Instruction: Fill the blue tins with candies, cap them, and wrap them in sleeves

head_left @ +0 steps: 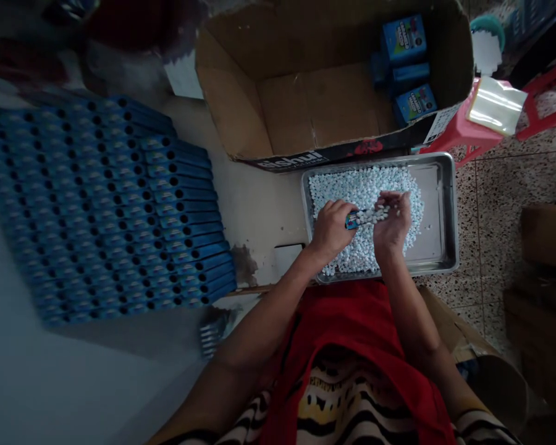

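Observation:
Over a metal tray [442,204] heaped with small white pellets [352,185], my left hand [331,230] is closed around a small blue packet [352,220]. A short row of white pellets [373,215] runs from the packet's mouth to my right hand [391,222]. That hand is cupped, its fingers curled on the pellets at the row's far end. Both hands hover just above the pile in the tray's middle.
Rows of flat blue packets [106,204] cover the white table at left. An open cardboard box [306,93] behind the tray holds a few blue cartons [405,62]. A pink stool [463,133] with a clear bag [498,104] stands at right on a speckled floor.

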`<state>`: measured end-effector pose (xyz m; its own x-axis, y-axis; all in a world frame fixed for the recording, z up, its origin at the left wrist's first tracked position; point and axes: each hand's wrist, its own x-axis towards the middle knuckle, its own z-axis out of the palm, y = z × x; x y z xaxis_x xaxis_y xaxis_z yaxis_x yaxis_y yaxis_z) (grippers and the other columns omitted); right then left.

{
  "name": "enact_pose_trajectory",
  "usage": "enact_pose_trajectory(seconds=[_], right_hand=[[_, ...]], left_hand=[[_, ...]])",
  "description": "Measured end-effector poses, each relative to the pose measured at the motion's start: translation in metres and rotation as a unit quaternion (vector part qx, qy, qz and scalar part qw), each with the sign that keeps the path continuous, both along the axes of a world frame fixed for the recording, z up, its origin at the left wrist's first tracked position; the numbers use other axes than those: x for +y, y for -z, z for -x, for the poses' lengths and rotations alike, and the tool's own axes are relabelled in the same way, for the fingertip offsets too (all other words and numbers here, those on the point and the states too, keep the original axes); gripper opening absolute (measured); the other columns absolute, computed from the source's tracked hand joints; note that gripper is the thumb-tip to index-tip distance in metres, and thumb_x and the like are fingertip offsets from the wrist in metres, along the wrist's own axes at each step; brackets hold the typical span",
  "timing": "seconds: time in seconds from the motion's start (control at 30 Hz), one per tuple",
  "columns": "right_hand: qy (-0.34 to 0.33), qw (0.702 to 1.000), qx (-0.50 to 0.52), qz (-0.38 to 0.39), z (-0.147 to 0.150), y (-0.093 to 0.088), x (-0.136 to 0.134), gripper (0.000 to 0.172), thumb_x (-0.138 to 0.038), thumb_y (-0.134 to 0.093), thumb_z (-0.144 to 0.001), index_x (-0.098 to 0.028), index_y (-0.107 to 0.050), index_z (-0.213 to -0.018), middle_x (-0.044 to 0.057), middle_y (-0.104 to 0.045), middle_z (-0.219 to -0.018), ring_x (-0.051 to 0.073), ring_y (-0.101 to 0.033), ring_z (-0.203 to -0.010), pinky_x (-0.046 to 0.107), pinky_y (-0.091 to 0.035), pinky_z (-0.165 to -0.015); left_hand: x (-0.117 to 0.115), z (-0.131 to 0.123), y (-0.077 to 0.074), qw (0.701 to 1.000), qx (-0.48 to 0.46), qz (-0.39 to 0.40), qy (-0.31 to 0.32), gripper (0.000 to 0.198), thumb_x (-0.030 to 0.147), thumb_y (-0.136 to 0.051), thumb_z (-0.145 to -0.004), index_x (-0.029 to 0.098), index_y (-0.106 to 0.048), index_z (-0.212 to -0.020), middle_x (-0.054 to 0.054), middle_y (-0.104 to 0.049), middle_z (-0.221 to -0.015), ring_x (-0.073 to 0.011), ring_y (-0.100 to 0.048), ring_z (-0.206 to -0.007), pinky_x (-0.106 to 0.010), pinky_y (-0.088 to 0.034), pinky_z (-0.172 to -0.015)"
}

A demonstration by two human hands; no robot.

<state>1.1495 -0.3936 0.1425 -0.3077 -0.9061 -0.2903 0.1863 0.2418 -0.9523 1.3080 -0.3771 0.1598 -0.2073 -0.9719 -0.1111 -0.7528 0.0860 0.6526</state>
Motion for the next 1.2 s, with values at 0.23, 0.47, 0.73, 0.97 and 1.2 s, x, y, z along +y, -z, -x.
enact_pose_trajectory(seconds=[0.23,0.47,0.73,0.97,1.2], right_hand=[[0.043,0.981,-0.113,-0.155,0.045,0.047,0.022,0.057,-0.078,-0.071,-0.079,-0.025,-0.062,-0.100,0.006,-0.068,-0.097,0.019,-0.069,-0.085,0.034,-0.061,-0.075],[-0.186,0.922,0.318,-0.118,0.070,0.030,0.055,0.046,-0.060,-0.067,-0.093,-0.022,-0.080,-0.114,0.016,-0.074,-0.127,0.031,-0.070,-0.111,0.052,-0.058,-0.103],[-0.270,0.833,0.476,-0.083,0.086,0.044,0.054,0.041,-0.044,-0.060,-0.101,-0.018,-0.077,-0.130,0.022,-0.069,-0.136,0.041,-0.064,-0.129,0.064,-0.049,-0.116],[-0.216,0.805,0.552,-0.007,0.059,0.074,0.044,0.066,-0.062,-0.063,-0.100,-0.025,-0.057,-0.155,0.023,-0.044,-0.166,0.045,-0.043,-0.152,0.075,-0.038,-0.121],[-0.302,0.828,0.470,-0.058,-0.010,0.085,-0.003,0.048,-0.039,-0.070,-0.089,-0.017,-0.071,-0.131,0.016,-0.072,-0.120,0.032,-0.067,-0.105,0.047,-0.056,-0.097]], left_hand=[[0.007,-0.007,0.004,0.995,0.063,-0.033,-0.075,0.037,0.000,-0.079,-0.073,0.025,-0.075,-0.099,-0.005,-0.079,-0.107,-0.0298,-0.070,-0.106,-0.044,-0.054,-0.096],[0.019,-0.004,0.025,0.980,0.163,-0.072,-0.088,0.044,-0.002,-0.090,-0.067,0.025,-0.079,-0.101,-0.003,-0.081,-0.108,-0.0265,-0.074,-0.109,-0.042,-0.056,-0.101],[0.028,-0.052,0.028,0.947,0.253,-0.112,-0.167,0.040,0.009,-0.089,-0.067,0.024,-0.079,-0.103,-0.003,-0.081,-0.109,-0.0224,-0.075,-0.104,-0.037,-0.057,-0.097],[0.032,-0.081,0.033,0.911,0.315,-0.146,-0.223,0.041,0.025,-0.093,-0.067,0.024,-0.078,-0.104,-0.002,-0.082,-0.106,-0.0202,-0.074,-0.095,-0.034,-0.059,-0.091],[0.041,-0.089,0.040,0.927,0.267,-0.109,-0.238,0.045,0.020,-0.096,-0.069,0.023,-0.076,-0.109,-0.003,-0.080,-0.110,-0.0221,-0.074,-0.101,-0.037,-0.059,-0.096]])
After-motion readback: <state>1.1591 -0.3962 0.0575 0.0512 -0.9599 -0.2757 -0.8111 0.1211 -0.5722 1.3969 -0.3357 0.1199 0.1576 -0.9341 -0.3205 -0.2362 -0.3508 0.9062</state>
